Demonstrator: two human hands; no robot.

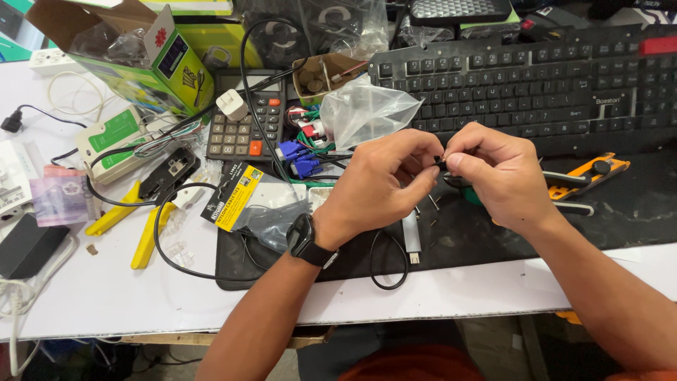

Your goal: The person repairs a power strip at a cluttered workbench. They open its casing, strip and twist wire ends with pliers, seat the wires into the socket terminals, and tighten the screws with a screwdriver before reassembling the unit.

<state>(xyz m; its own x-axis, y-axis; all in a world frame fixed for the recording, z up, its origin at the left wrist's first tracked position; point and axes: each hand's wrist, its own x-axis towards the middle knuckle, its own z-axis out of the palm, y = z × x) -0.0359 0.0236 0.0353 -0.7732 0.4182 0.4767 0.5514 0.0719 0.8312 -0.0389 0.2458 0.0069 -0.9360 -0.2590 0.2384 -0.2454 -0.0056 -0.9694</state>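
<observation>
My left hand and my right hand meet above a black mat, fingertips pinched together on a small black part that is mostly hidden between them. A black watch sits on my left wrist. A thin black cable loops on the mat below my left hand, beside a small silver stick. Green-handled pliers lie under and to the right of my right hand.
A black keyboard lies behind the hands. A calculator, a clear plastic bag, a green box, a yellow crimping tool, a cable tester and a yellow utility knife crowd the white table.
</observation>
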